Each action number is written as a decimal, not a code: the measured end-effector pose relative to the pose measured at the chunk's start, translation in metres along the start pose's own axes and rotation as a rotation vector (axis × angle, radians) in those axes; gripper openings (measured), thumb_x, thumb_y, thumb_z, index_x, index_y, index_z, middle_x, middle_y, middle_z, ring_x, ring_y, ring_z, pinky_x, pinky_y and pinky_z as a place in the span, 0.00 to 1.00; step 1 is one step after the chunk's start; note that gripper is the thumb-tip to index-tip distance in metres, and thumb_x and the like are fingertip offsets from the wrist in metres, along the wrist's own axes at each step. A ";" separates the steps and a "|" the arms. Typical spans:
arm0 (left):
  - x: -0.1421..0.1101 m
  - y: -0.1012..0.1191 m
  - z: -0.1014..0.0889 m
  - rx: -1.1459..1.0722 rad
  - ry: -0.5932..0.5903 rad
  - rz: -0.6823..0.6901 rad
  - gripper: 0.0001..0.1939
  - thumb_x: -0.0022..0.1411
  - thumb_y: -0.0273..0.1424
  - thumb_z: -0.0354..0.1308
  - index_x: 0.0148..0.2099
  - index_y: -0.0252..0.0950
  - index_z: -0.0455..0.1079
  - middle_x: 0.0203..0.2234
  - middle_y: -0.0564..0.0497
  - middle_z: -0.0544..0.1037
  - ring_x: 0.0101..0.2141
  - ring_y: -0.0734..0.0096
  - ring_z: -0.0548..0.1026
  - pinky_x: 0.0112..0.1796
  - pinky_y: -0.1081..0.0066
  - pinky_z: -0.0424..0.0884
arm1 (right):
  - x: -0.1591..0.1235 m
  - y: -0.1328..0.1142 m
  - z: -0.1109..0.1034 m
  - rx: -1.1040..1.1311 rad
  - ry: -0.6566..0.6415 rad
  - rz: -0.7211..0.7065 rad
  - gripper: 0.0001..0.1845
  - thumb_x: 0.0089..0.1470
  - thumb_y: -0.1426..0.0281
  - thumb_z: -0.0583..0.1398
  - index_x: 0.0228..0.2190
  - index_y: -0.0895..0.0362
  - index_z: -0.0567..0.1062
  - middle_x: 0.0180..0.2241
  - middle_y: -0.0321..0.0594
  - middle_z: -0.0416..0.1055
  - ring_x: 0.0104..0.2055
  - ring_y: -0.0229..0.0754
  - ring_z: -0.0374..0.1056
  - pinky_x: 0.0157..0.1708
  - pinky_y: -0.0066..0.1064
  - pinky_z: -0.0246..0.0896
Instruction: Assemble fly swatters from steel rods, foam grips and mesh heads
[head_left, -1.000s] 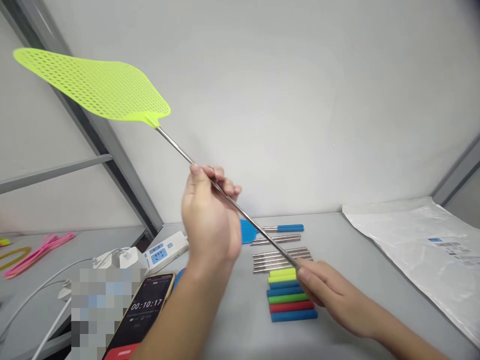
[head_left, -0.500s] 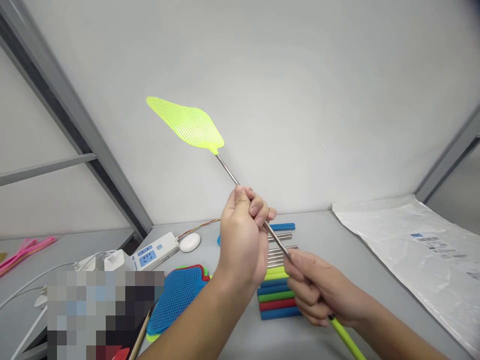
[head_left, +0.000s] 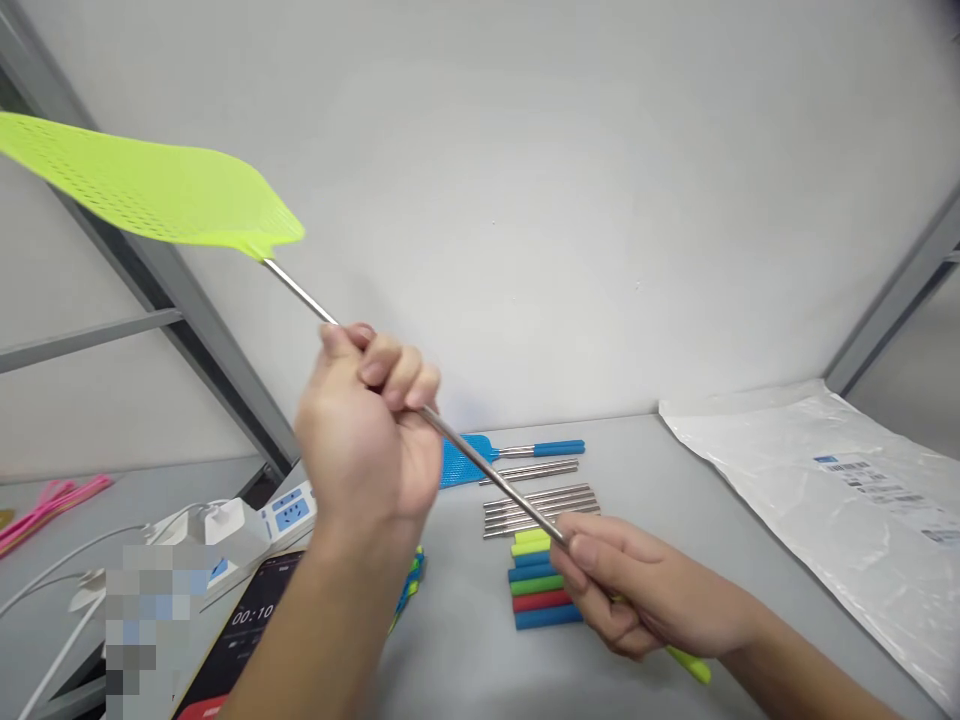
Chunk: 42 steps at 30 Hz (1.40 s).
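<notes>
Lime swatter head (head_left: 180, 195) swung leftward, beyond closed left hand (head_left: 371, 420), rod (head_left: 487, 468) gripped there and lower by right hand (head_left: 637, 590).

Over there, the left hand (head_left: 367, 430) and right hand (head_left: 637, 590) are showing bare, the uncovered forearms (head_left: 322, 620) narrowing toward the wrists (head_left: 739, 625)

swatter (head_left: 172, 190) cut off at left edge, phone (head_left: 234, 632) partly hidden

Raised at left of centre, left hand (head_left: 371, 425) with fingers curled closed over upturned palm, forearm angled up from below; lower at right, right hand (head_left: 637, 585) closed in pinch, forearm slanting in.
</notes>
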<state>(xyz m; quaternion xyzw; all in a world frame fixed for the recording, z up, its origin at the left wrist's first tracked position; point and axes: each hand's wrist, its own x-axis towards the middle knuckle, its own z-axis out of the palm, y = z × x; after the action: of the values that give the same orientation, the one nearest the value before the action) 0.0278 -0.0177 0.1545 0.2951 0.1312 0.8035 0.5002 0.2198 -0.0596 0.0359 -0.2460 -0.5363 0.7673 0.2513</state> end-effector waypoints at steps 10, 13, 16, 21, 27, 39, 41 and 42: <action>-0.011 -0.026 -0.005 0.026 0.059 0.069 0.14 0.69 0.35 0.47 0.30 0.37 0.60 0.17 0.59 0.53 0.15 0.83 0.52 0.17 0.79 0.54 | 0.006 0.003 -0.021 -0.095 0.015 -0.022 0.20 0.61 0.54 0.52 0.26 0.56 0.59 0.17 0.24 0.47 0.17 0.27 0.39 0.15 0.21 0.33; -0.043 -0.063 -0.005 0.061 0.029 -0.093 0.15 0.67 0.42 0.48 0.31 0.38 0.59 0.19 0.59 0.53 0.16 0.81 0.53 0.19 0.78 0.57 | 0.011 0.005 -0.023 -0.059 0.060 -0.091 0.21 0.62 0.53 0.51 0.26 0.55 0.58 0.17 0.24 0.45 0.17 0.27 0.36 0.15 0.22 0.32; -0.064 -0.084 -0.006 0.115 0.045 -0.209 0.18 0.65 0.46 0.49 0.30 0.38 0.57 0.19 0.60 0.51 0.17 0.82 0.51 0.18 0.79 0.53 | 0.011 0.005 -0.022 -0.058 0.078 -0.118 0.21 0.62 0.53 0.49 0.26 0.55 0.57 0.16 0.23 0.44 0.17 0.27 0.35 0.15 0.22 0.32; -0.049 -0.065 -0.002 0.112 0.034 -0.145 0.19 0.66 0.46 0.46 0.28 0.38 0.54 0.18 0.60 0.48 0.16 0.81 0.46 0.16 0.78 0.46 | 0.009 0.001 -0.016 -0.120 0.088 -0.103 0.20 0.62 0.52 0.48 0.27 0.54 0.57 0.17 0.24 0.45 0.17 0.28 0.35 0.15 0.22 0.32; -0.017 -0.015 -0.001 0.080 0.053 0.033 0.17 0.69 0.40 0.45 0.28 0.38 0.57 0.17 0.59 0.47 0.14 0.80 0.45 0.15 0.76 0.45 | 0.004 -0.001 -0.007 -0.266 0.057 -0.102 0.21 0.63 0.54 0.47 0.25 0.55 0.58 0.19 0.27 0.50 0.20 0.30 0.43 0.17 0.24 0.37; -0.078 -0.079 -0.005 0.084 0.005 -0.208 0.19 0.66 0.46 0.46 0.29 0.38 0.56 0.19 0.59 0.51 0.18 0.81 0.51 0.19 0.78 0.54 | 0.000 0.003 -0.026 -0.245 0.121 -0.156 0.21 0.63 0.55 0.48 0.24 0.55 0.58 0.17 0.25 0.46 0.18 0.29 0.38 0.16 0.25 0.33; -0.081 -0.080 -0.005 0.101 -0.015 -0.210 0.19 0.66 0.46 0.46 0.29 0.38 0.56 0.19 0.59 0.50 0.17 0.81 0.49 0.18 0.78 0.51 | 0.003 0.003 -0.020 -0.239 0.123 -0.174 0.21 0.64 0.55 0.48 0.25 0.56 0.58 0.17 0.25 0.46 0.19 0.29 0.39 0.17 0.25 0.33; -0.079 -0.077 -0.003 0.105 -0.011 -0.195 0.19 0.67 0.46 0.45 0.29 0.38 0.55 0.19 0.59 0.50 0.17 0.81 0.48 0.18 0.78 0.50 | 0.003 0.003 -0.017 -0.235 0.125 -0.181 0.20 0.64 0.55 0.48 0.26 0.56 0.59 0.18 0.25 0.46 0.19 0.29 0.39 0.17 0.25 0.33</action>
<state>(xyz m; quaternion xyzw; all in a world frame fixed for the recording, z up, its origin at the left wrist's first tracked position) 0.1073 -0.0514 0.0857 0.3112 0.1985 0.7414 0.5604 0.2275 -0.0466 0.0279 -0.2717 -0.6255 0.6567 0.3220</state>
